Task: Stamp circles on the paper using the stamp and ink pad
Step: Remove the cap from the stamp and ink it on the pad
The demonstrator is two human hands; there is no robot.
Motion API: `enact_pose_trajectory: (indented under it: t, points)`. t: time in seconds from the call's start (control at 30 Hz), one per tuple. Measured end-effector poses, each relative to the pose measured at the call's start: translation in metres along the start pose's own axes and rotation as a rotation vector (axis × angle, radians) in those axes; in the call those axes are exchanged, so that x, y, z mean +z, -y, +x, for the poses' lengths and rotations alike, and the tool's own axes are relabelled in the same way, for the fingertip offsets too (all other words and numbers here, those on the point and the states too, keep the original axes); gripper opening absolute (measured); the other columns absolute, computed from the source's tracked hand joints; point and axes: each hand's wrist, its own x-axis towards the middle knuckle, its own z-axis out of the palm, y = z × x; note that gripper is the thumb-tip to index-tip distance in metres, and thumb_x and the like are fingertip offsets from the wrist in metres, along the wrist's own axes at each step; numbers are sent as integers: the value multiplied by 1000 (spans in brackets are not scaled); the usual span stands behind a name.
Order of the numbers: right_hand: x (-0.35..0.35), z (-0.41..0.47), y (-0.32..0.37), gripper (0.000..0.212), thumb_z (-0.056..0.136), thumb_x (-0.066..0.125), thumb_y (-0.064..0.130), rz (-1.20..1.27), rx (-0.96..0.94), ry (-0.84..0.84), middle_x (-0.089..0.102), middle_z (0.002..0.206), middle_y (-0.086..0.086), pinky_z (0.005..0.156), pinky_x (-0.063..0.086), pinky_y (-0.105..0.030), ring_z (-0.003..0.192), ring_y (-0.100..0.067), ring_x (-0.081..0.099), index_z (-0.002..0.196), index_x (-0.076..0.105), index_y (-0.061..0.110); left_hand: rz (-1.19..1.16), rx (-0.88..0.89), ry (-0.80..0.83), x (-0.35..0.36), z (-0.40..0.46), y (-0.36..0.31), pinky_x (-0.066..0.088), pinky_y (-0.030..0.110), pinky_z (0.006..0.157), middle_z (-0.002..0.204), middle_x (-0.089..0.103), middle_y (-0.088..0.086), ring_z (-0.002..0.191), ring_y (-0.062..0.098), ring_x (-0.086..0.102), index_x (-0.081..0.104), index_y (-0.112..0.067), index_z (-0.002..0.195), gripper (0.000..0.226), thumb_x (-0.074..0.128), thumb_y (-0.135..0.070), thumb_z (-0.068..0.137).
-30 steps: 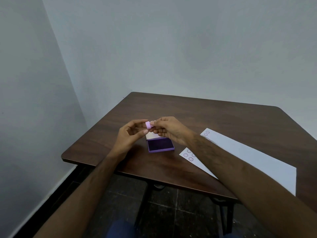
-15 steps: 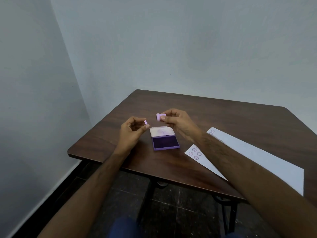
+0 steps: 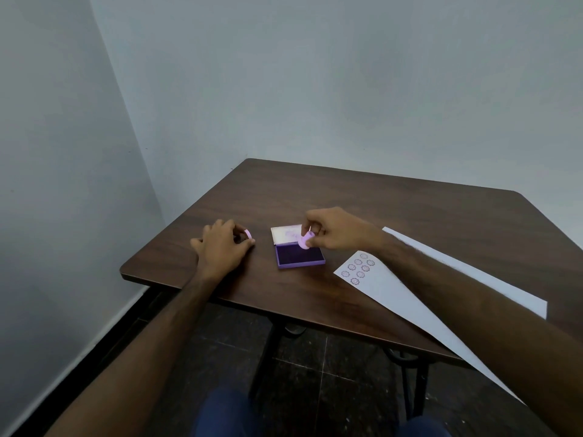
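Note:
A purple ink pad (image 3: 299, 256) lies open in the middle of the dark wooden table (image 3: 394, 209), its pale lid (image 3: 285, 234) folded back flat. My right hand (image 3: 337, 230) pinches a small pink stamp (image 3: 305, 239) just above the pad's far edge. My left hand (image 3: 222, 242) rests on the table to the pad's left, its fingers on the stamp's pink cap (image 3: 248, 233). A long white paper (image 3: 410, 288) lies at the right, with several purple stamped circles (image 3: 358, 268) at its near-left end.
The table stands in a corner, with grey walls close on the left and behind. Its front edge (image 3: 284, 320) runs diagonally above a dark tiled floor. The paper overhangs that edge at the right. My forearms reach in from below.
The pink cap came off the stamp. My left hand carried the cap down to the table at the left, while my right hand lowered the stamp over the ink pad.

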Motion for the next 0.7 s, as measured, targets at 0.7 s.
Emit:
enact_pose_trajectory:
  t: [0.7]
  points:
    - [0,11,21,15,89,68,20,-185,-65,132,66,93,-5,64,37,-29,78,-18,53,97,65,7,-147,221,180,-7,-2,-7,30,41,91,109,61,-15,105,7,55,70,-46,101,19,72,-47,83]
